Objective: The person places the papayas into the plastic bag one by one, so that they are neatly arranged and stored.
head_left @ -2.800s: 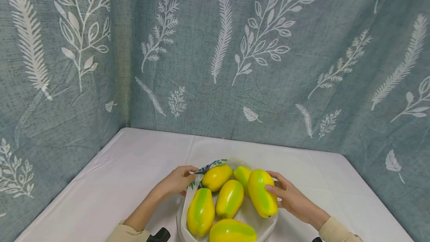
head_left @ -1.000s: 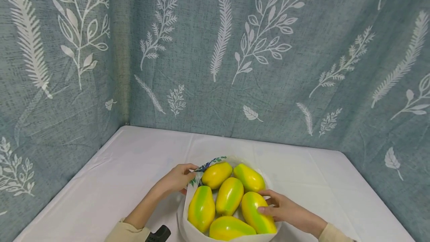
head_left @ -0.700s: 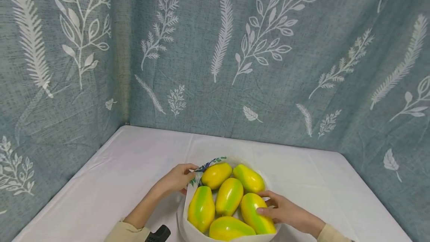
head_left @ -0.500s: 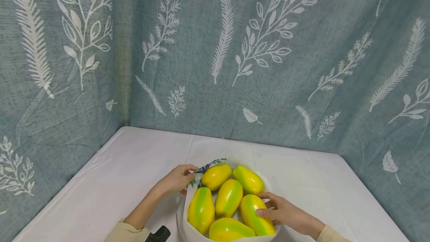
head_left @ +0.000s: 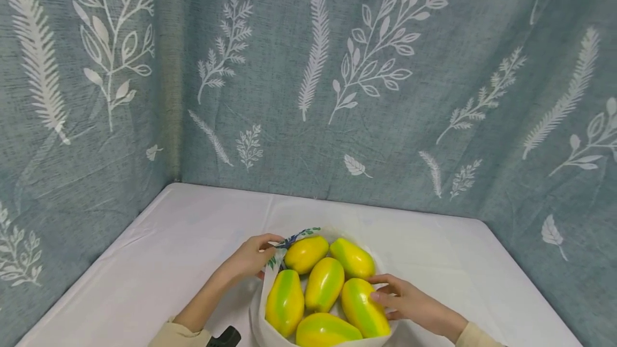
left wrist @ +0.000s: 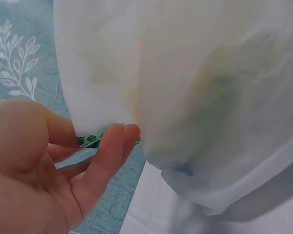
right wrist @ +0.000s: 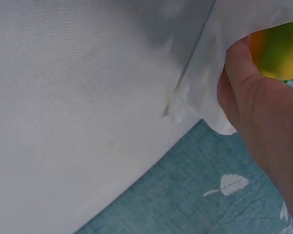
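A white bag (head_left: 261, 323) with a blue and green leaf print along its rim stands on the table with its mouth up. Inside lie several glossy yellow-green papayas (head_left: 325, 285). My left hand (head_left: 247, 259) pinches the left rim of the bag; in the left wrist view the printed edge sits between thumb and fingers, and the thin bag wall (left wrist: 107, 63) hangs beside them. At the bag's right side, my right hand (head_left: 409, 304) touches the rightmost papaya (head_left: 362, 312) with thumb and fingers loosely spread. The right wrist view shows that hand reaching inside the bag's edge.
The table (head_left: 212, 213) wears a white cloth. Blue-grey curtains (head_left: 289, 68) with white leaf prints hang behind it and along its left and right sides. A black wrist device (head_left: 226, 337) shows at the left sleeve (head_left: 179, 333).
The right hand has lowered the rightmost papaya into the bag, below the one at the back right. Its fingers have since loosened slightly. The left hand has kept its place at the rim.
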A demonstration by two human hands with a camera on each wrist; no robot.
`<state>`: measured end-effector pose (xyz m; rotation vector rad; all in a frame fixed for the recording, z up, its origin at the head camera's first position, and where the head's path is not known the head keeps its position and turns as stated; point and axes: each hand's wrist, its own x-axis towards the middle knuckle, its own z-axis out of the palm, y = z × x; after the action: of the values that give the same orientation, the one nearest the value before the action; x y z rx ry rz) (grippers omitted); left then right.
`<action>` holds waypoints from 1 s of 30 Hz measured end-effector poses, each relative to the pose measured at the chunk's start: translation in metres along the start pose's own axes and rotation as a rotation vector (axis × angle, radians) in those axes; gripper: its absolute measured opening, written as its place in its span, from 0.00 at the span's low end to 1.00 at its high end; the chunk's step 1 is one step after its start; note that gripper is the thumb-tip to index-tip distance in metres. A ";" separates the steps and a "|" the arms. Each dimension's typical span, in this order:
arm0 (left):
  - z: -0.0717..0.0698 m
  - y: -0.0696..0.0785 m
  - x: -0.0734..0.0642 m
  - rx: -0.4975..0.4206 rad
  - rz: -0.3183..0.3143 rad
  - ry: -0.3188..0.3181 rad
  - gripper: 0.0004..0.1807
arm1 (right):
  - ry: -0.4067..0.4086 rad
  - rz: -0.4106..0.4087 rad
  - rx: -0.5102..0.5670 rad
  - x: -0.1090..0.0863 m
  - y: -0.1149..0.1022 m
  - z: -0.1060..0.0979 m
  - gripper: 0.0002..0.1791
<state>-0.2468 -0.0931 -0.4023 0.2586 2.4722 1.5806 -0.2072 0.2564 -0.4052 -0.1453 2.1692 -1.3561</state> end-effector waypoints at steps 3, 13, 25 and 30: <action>-0.002 0.000 0.000 -0.022 0.032 -0.005 0.19 | 0.003 -0.002 0.012 -0.002 -0.001 -0.001 0.33; -0.004 -0.003 0.004 -0.012 0.069 -0.050 0.18 | 0.017 0.000 0.039 -0.008 -0.004 -0.006 0.32; 0.002 0.004 -0.002 0.078 0.037 0.003 0.18 | 0.161 0.013 -0.086 -0.007 -0.017 -0.026 0.35; 0.005 0.009 -0.002 0.128 0.052 0.002 0.19 | 0.289 0.020 -0.167 -0.002 -0.026 -0.050 0.36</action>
<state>-0.2434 -0.0854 -0.3960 0.3435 2.5923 1.4443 -0.2363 0.2843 -0.3661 0.0107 2.5174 -1.2472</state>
